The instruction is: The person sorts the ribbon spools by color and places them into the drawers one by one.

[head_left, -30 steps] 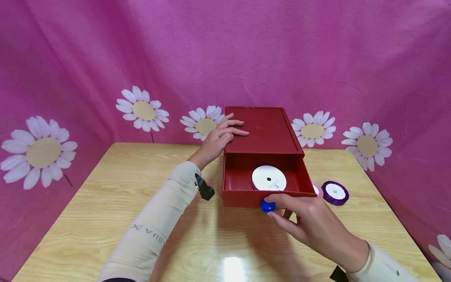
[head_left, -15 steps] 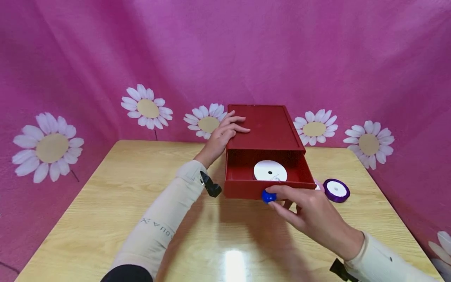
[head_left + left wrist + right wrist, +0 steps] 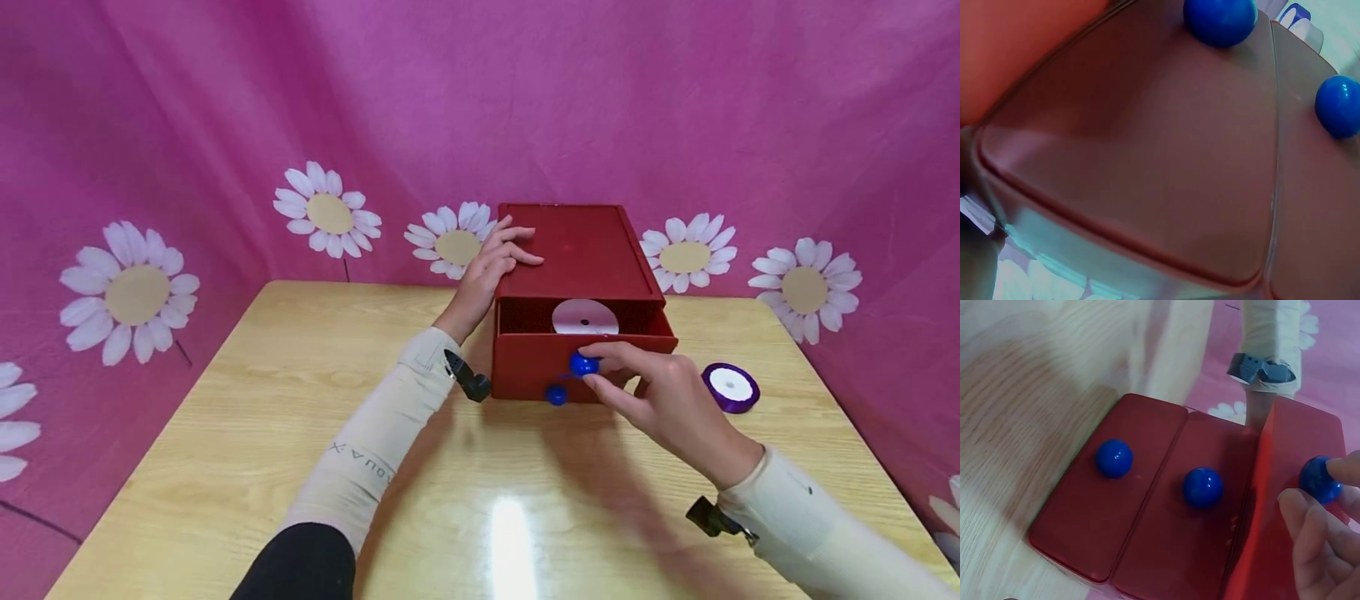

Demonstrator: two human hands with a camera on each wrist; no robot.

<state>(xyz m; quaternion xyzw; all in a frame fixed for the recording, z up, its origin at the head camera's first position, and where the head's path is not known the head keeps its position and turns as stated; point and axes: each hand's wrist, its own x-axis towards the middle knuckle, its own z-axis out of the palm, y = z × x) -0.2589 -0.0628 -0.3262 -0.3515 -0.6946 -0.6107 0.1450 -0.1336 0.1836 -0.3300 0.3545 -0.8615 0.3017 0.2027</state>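
A red drawer cabinet (image 3: 577, 250) stands on the table, its top drawer (image 3: 525, 358) partly pulled out. My right hand (image 3: 667, 400) pinches the blue knob (image 3: 583, 364) of that drawer between thumb and fingers; the right wrist view shows the same hold on the knob (image 3: 1319, 481). On the cabinet's left top edge rests my left hand (image 3: 491, 271), its fingers spread and fairly straight. Inside the drawer lies a round spool (image 3: 585, 317) with a white face, its near part hidden by the drawer front. Two lower drawers with blue knobs (image 3: 1202, 487) are closed.
A purple ribbon spool (image 3: 738, 406) with a white centre lies on the table (image 3: 300, 375), right of the cabinet. Behind the table hangs a pink cloth (image 3: 450, 100) with daisies. A small black camera sits on each wrist.
The top drawer has slid inward, away from me, with my right hand on its knob. Less of the spool inside shows, and a lower knob has come into sight. My left hand stays on the cabinet.
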